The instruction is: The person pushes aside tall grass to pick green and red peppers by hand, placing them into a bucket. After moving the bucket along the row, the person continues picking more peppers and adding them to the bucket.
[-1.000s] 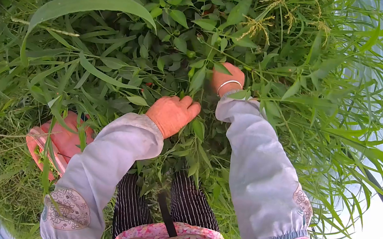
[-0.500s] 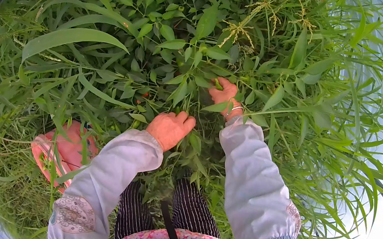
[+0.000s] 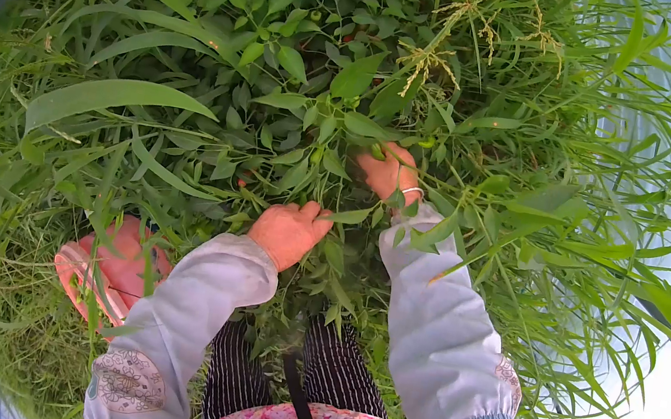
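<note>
The left hand (image 3: 288, 233) and the right hand (image 3: 388, 174) are in a leafy green plant (image 3: 357, 78). A pink bag (image 3: 119, 251) sits in the grass (image 3: 4, 281) near the left sleeve (image 3: 197, 293).

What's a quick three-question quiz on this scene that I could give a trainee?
1. Which hand has a bracelet just behind it?
2. True or false: the left hand, among the green leaves, wears a glove.
3. Fill the gap: the pink container sits on the person's ____ side.

Key:
1. The right hand.
2. False; it is bare.
3. Left.
</note>
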The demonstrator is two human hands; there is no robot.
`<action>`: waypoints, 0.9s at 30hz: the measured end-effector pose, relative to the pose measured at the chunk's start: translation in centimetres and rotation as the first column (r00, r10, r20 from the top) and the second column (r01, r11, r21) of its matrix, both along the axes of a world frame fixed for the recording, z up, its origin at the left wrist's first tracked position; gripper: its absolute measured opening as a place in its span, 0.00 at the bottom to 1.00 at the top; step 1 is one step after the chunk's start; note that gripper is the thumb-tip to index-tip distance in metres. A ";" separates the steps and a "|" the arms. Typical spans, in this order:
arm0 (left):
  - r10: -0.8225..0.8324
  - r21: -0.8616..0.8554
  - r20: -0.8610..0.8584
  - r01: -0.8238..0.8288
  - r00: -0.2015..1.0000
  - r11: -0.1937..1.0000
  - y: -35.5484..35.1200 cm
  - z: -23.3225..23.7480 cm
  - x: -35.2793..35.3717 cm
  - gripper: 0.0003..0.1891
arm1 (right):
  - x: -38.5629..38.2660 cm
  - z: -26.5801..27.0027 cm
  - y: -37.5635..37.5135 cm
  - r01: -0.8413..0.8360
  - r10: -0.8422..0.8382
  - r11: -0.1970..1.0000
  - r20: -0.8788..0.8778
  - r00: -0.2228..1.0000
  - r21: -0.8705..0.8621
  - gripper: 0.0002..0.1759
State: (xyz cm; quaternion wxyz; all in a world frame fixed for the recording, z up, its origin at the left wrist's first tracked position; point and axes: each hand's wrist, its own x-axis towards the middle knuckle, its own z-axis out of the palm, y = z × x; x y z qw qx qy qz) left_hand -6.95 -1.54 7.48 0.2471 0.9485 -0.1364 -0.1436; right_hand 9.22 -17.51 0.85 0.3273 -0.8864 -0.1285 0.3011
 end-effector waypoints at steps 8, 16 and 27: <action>-0.023 0.054 -0.137 0.031 0.990 0.998 -0.3 0.8 -0.5 0.17 | -4.2 6.9 0.3 0.487 -0.205 0.774 -0.569 0.797 0.404 0.18; 0.010 0.046 -0.157 -0.003 0.988 0.999 -1.1 -0.5 -1.0 0.15 | -4.8 10.3 1.3 0.460 -0.165 0.750 -0.541 0.825 0.474 0.38; 0.301 -0.150 -0.031 -0.302 0.953 0.941 0.6 0.2 -4.5 0.27 | -6.7 7.0 1.7 -0.289 0.290 0.957 -0.065 0.955 0.025 0.33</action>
